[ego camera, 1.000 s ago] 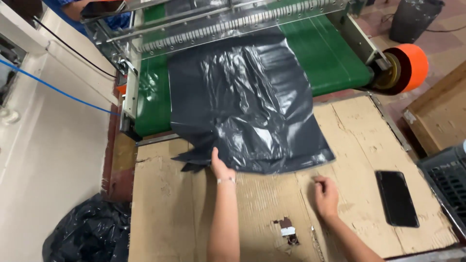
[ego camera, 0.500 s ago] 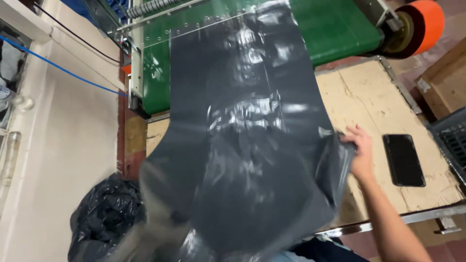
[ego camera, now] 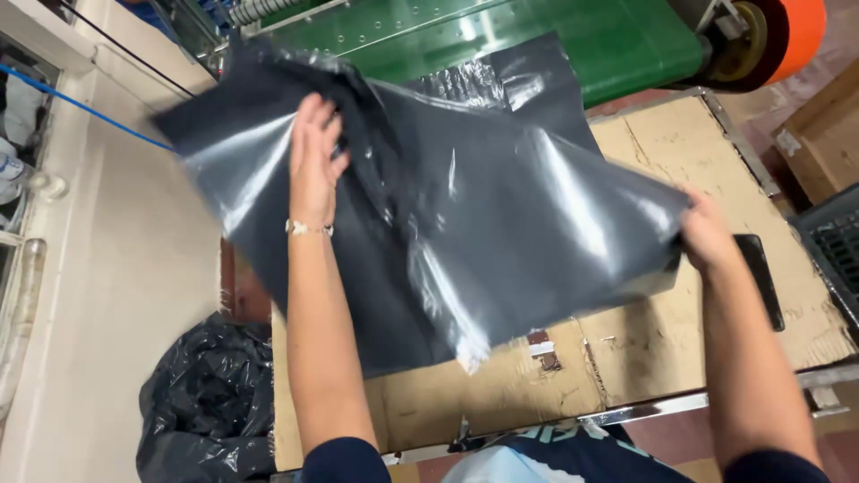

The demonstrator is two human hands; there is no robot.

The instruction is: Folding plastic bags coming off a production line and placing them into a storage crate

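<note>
A large dark grey plastic sheet is lifted above the cardboard-covered table. My left hand grips its upper left part, fingers spread over the plastic, a thin bracelet on the wrist. My right hand pinches the sheet's right corner. The sheet hangs slack between both hands and hides much of the table. Another piece of the same dark plastic lies on the green conveyor belt behind it.
An orange roll sits at the machine's right end. A black phone lies on the table by my right wrist. A full black bag stands on the floor at left. A dark crate is at the right edge.
The sheet was flat on the table with both hands on its near edge; it was pulled toward me and is now lifted, my left hand raised high and left, my right holding the right corner.
</note>
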